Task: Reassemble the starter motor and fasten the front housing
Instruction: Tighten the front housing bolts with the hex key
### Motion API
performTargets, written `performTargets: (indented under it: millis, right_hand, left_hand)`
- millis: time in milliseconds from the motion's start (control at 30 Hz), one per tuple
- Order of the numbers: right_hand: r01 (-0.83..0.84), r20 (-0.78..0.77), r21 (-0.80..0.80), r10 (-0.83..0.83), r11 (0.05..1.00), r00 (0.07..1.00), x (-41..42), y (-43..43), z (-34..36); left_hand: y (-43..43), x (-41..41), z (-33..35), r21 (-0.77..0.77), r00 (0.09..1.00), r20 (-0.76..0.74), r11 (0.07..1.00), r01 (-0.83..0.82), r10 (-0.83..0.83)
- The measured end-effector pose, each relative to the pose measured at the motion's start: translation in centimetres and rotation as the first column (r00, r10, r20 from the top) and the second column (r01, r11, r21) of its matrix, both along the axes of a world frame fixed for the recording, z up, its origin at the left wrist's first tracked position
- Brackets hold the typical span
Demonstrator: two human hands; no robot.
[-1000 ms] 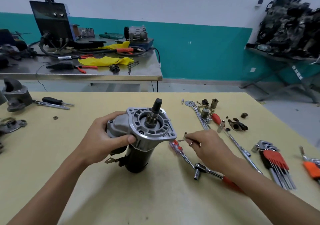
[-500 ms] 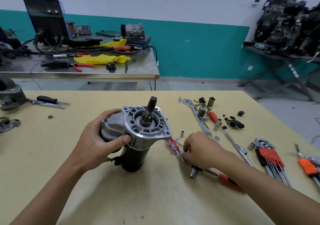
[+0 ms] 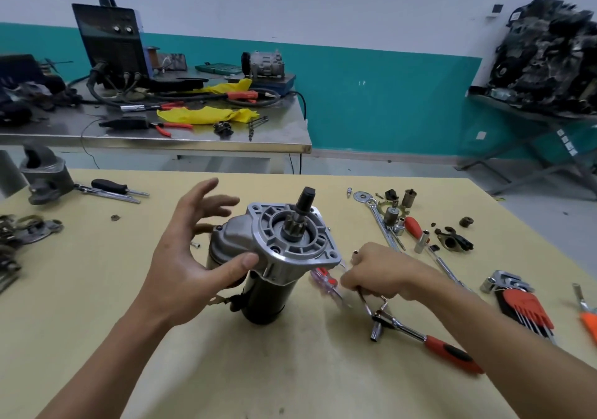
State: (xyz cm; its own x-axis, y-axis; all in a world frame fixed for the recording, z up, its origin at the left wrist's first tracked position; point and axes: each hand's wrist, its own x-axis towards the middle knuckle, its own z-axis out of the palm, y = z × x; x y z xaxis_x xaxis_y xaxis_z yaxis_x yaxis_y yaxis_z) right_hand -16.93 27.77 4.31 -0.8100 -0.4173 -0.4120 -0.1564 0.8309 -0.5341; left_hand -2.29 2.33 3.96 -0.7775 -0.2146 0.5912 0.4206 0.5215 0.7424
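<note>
The starter motor [image 3: 274, 276] stands upright on the yellow table [image 3: 97, 305], its silver front housing [image 3: 290, 234] on top with the pinion shaft sticking up. My left hand [image 3: 190, 257] is at its left side with fingers spread; only the thumb touches the housing. Just right of the motor, my right hand [image 3: 384, 270] is low over the table with its fingers curled round a screwdriver with a clear red handle [image 3: 323, 281], which is blurred. A small bolt head [image 3: 355, 252] shows at the top of that hand.
A red-handled ratchet [image 3: 420, 338] lies right below my right hand. Hex keys [image 3: 520, 308], a long wrench [image 3: 381, 221], sockets and small parts [image 3: 397, 215] are scattered at the right. A spare housing [image 3: 45, 173] and a black screwdriver [image 3: 109, 186] lie far left.
My left hand has let go of the housing and opened its fingers, keeping only the thumb on it. My right hand dropped to the table and closed on the screwdriver.
</note>
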Motion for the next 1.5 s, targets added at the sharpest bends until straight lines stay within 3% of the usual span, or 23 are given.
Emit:
performTargets:
  millis: [67, 133, 233, 267, 333, 433, 667, 1067, 1267, 1500]
  right_hand:
    - [0.03, 0.007, -0.152, -0.03, 0.988, 1.0, 0.5, 0.9, 2.2]
    - [0.011, -0.022, -0.399, -0.022, 0.917, 1.0, 1.4, 1.7, 4.9]
    - [-0.143, -0.177, -0.761, 0.009, 0.632, 0.984, 3.9, 1.9, 8.7]
    - [-0.215, -0.236, -0.81, 0.032, 0.546, 0.971, 4.8, 1.5, 9.4]
    - [-0.334, -0.333, -0.817, 0.087, 0.47, 0.939, 6.4, 0.0, 9.2]
    - [-0.39, -0.382, -0.771, 0.124, 0.504, 0.916, 7.5, -2.0, 7.3]
    - [-0.417, -0.438, -0.721, 0.103, 0.554, 0.893, 7.2, -2.9, 6.3]
    - [-0.419, -0.45, -0.699, 0.098, 0.58, 0.887, 6.7, -3.1, 6.8]
    - [-0.403, -0.429, -0.7, 0.104, 0.59, 0.897, 6.2, -3.4, 7.3]
    - [-0.391, -0.453, -0.754, 0.013, 0.529, 0.891, 6.2, -3.9, 6.7]
  left_hand:
    - [0.0, 0.1, 0.6, -0.049, 1.0, -0.026, 0.999, 0.003, -0.004]
    - [0.2, 0.1, 1.2, -0.123, 0.999, -0.037, 0.992, 0.002, -0.006]
    - [0.8, 0.2, 2.0, -0.193, 0.999, -0.025, 0.981, 0.033, -0.039]
    - [1.0, 0.2, 2.2, -0.202, 0.998, -0.007, 0.978, 0.054, -0.057]
    - [1.4, 0.2, 2.5, -0.187, 0.993, 0.053, 0.975, 0.117, -0.109]
    - [1.7, 0.5, 2.8, -0.157, 0.978, 0.135, 0.971, 0.18, -0.159]
    - [1.4, 0.3, 2.7, -0.191, 0.984, 0.156, 0.975, 0.117, -0.087]
    - [3.0, 1.1, 3.4, -0.264, 0.991, 0.1, 0.963, -0.06, 0.089]
    - [2.9, 0.7, 5.4, -0.255, 0.993, 0.116, 0.967, -0.003, 0.033]
    - [2.9, -1.6, 7.8, -0.241, 0.96, 0.214, 0.943, 0.23, -0.179]
